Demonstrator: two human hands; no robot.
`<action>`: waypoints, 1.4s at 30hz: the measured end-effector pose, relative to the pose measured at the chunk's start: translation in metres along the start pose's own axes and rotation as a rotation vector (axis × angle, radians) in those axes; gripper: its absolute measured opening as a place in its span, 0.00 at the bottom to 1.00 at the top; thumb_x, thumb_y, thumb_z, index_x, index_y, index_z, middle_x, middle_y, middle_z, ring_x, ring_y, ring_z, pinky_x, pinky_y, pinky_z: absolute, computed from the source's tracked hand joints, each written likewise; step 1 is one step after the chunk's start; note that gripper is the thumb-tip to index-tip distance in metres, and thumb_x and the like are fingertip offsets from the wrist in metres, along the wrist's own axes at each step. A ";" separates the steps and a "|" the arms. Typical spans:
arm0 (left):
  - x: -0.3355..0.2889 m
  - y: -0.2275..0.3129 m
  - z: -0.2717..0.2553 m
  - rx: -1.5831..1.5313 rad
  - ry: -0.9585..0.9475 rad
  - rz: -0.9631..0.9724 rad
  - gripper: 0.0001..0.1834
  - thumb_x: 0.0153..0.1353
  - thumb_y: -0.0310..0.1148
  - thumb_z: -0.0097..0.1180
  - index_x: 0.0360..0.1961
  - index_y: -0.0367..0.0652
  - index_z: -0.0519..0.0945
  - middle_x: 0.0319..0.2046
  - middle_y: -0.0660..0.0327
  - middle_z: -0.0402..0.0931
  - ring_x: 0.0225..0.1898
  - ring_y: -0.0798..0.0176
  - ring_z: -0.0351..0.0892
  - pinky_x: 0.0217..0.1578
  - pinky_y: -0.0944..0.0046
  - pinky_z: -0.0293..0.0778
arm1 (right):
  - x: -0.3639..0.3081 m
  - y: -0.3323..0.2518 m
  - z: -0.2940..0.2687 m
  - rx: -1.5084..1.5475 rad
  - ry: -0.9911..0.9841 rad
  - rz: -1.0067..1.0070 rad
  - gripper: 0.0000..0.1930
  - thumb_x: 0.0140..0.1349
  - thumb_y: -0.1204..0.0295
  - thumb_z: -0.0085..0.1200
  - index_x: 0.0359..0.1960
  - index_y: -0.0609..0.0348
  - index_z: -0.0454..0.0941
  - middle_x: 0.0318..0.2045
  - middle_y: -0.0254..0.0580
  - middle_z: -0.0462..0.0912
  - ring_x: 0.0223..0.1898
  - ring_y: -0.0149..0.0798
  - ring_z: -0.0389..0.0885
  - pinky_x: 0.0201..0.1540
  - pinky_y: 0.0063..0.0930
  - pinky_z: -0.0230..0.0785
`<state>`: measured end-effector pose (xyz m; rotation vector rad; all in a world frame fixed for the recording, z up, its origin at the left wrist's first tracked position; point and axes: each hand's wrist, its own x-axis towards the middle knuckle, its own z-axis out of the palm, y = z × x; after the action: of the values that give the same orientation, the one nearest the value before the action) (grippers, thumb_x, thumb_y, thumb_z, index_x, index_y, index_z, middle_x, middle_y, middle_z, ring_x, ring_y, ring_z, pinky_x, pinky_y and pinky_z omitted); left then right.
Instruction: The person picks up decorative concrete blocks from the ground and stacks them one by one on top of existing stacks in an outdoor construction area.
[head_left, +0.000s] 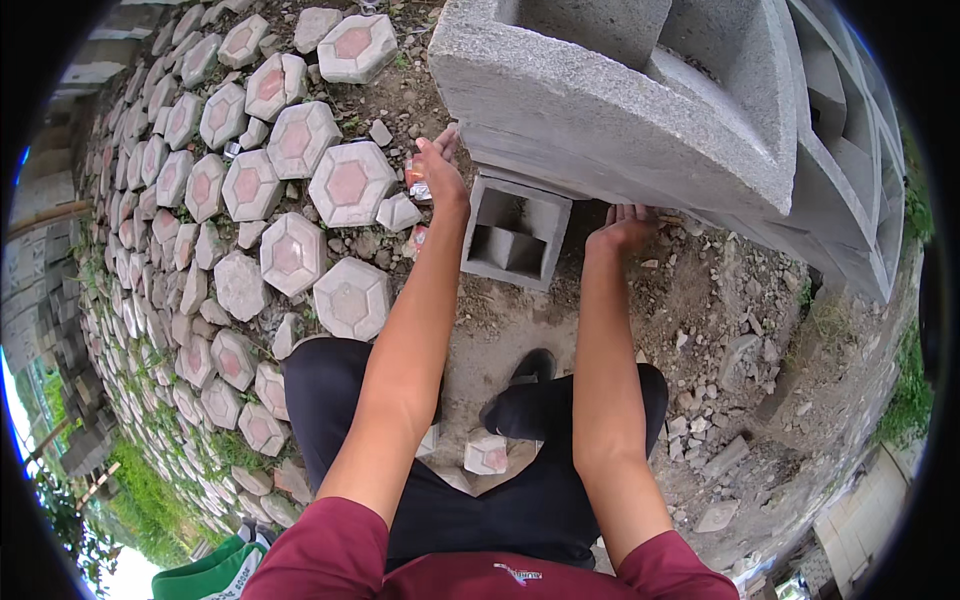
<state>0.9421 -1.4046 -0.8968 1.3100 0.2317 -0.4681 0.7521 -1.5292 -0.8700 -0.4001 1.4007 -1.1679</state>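
Observation:
Both my arms reach forward and down, either side of a grey hollow concrete block [554, 225] on the ground. My left hand [442, 165] is beside the lower left edge of a large grey stack of hollow concrete blocks [610, 115], fingers stretched away from me. Whether it presses on the stack is hard to tell. My right hand [622, 232] is at the stack's lower edge, right of the small block, a gap between them. Its fingertips are hidden there, so any grip does not show.
Hexagonal paving stones [352, 183] with reddish centres lie in rows to the left. Rubble [735, 355] and loose soil spread at the right. A broken paver piece [486, 453] lies between my legs, near my dark shoe [533, 366]. Small litter [418, 180] lies by my left wrist.

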 end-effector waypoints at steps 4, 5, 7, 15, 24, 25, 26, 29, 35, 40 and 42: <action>0.017 -0.015 0.019 -0.087 -0.051 0.060 0.40 0.68 0.59 0.19 0.53 0.33 0.71 0.51 0.51 0.74 0.56 0.56 0.69 0.59 0.57 0.56 | 0.031 0.025 0.012 0.204 0.048 -0.018 0.40 0.67 0.41 0.15 0.48 0.64 0.73 0.50 0.46 0.75 0.54 0.41 0.70 0.61 0.37 0.56; 0.018 -0.020 0.025 -0.066 -0.022 0.100 0.39 0.68 0.59 0.20 0.52 0.34 0.71 0.49 0.53 0.75 0.52 0.57 0.71 0.56 0.56 0.60 | 0.036 0.029 0.017 0.228 0.051 -0.039 0.40 0.67 0.41 0.15 0.48 0.64 0.73 0.50 0.46 0.75 0.54 0.41 0.70 0.61 0.37 0.56; 0.023 -0.030 0.039 -0.307 -0.087 0.106 0.38 0.67 0.60 0.22 0.54 0.35 0.69 0.47 0.54 0.74 0.51 0.57 0.71 0.55 0.56 0.62 | 0.041 0.032 0.034 0.418 0.043 -0.068 0.40 0.67 0.40 0.16 0.44 0.64 0.74 0.47 0.46 0.76 0.52 0.43 0.71 0.59 0.41 0.60; 0.044 -0.053 0.035 -0.720 -0.206 0.058 0.31 0.65 0.54 0.27 0.43 0.37 0.72 0.41 0.54 0.76 0.43 0.56 0.75 0.48 0.57 0.70 | 0.031 0.027 0.048 0.525 0.113 -0.033 0.38 0.67 0.42 0.19 0.41 0.67 0.74 0.45 0.47 0.77 0.46 0.45 0.75 0.53 0.44 0.69; 0.039 -0.050 0.034 -0.342 -0.111 0.137 0.35 0.69 0.51 0.22 0.37 0.30 0.76 0.33 0.51 0.78 0.36 0.57 0.76 0.44 0.61 0.71 | 0.048 0.036 0.034 0.523 0.110 -0.082 0.41 0.67 0.40 0.18 0.35 0.69 0.77 0.38 0.51 0.79 0.45 0.46 0.75 0.52 0.44 0.68; 0.040 -0.046 0.029 -0.325 -0.082 0.177 0.35 0.69 0.51 0.22 0.37 0.31 0.76 0.33 0.52 0.78 0.38 0.57 0.76 0.45 0.60 0.70 | 0.044 0.036 0.030 0.452 0.116 -0.109 0.41 0.66 0.40 0.19 0.36 0.70 0.76 0.38 0.51 0.79 0.45 0.46 0.75 0.53 0.44 0.67; 0.041 -0.044 0.022 -0.302 -0.046 0.217 0.34 0.69 0.51 0.22 0.36 0.31 0.76 0.33 0.52 0.79 0.39 0.57 0.75 0.47 0.60 0.68 | 0.038 0.039 0.026 0.377 0.125 -0.129 0.42 0.66 0.40 0.19 0.36 0.70 0.76 0.39 0.51 0.79 0.45 0.46 0.74 0.55 0.44 0.65; 0.020 -0.017 0.026 -0.306 0.107 0.272 0.31 0.69 0.50 0.23 0.36 0.36 0.76 0.37 0.54 0.78 0.42 0.59 0.74 0.47 0.58 0.66 | 0.027 0.029 0.016 0.298 0.180 -0.179 0.41 0.66 0.39 0.21 0.36 0.70 0.74 0.37 0.49 0.78 0.45 0.46 0.73 0.57 0.45 0.62; 0.037 -0.019 0.042 -0.422 0.023 0.287 0.28 0.68 0.49 0.25 0.35 0.41 0.76 0.37 0.59 0.76 0.43 0.63 0.71 0.44 0.60 0.64 | 0.043 0.025 0.039 0.703 0.075 0.031 0.35 0.66 0.41 0.25 0.32 0.65 0.71 0.29 0.41 0.72 0.35 0.40 0.69 0.43 0.36 0.67; 0.038 -0.006 0.036 -0.320 0.058 0.261 0.29 0.68 0.48 0.23 0.35 0.42 0.77 0.37 0.60 0.76 0.42 0.63 0.71 0.44 0.59 0.62 | 0.048 0.024 0.030 0.489 0.168 -0.148 0.34 0.68 0.46 0.22 0.33 0.64 0.74 0.28 0.38 0.71 0.33 0.36 0.66 0.45 0.35 0.61; 0.018 0.014 0.027 -0.265 0.128 0.373 0.29 0.68 0.48 0.22 0.35 0.41 0.77 0.37 0.59 0.76 0.42 0.62 0.70 0.46 0.59 0.61 | 0.025 0.012 0.022 0.435 0.156 -0.261 0.34 0.69 0.46 0.22 0.33 0.64 0.75 0.28 0.38 0.71 0.34 0.36 0.66 0.46 0.35 0.60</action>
<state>0.9613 -1.4314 -0.8852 1.0917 0.1448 -0.0345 0.7704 -1.5528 -0.8890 -0.1871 1.2035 -1.7044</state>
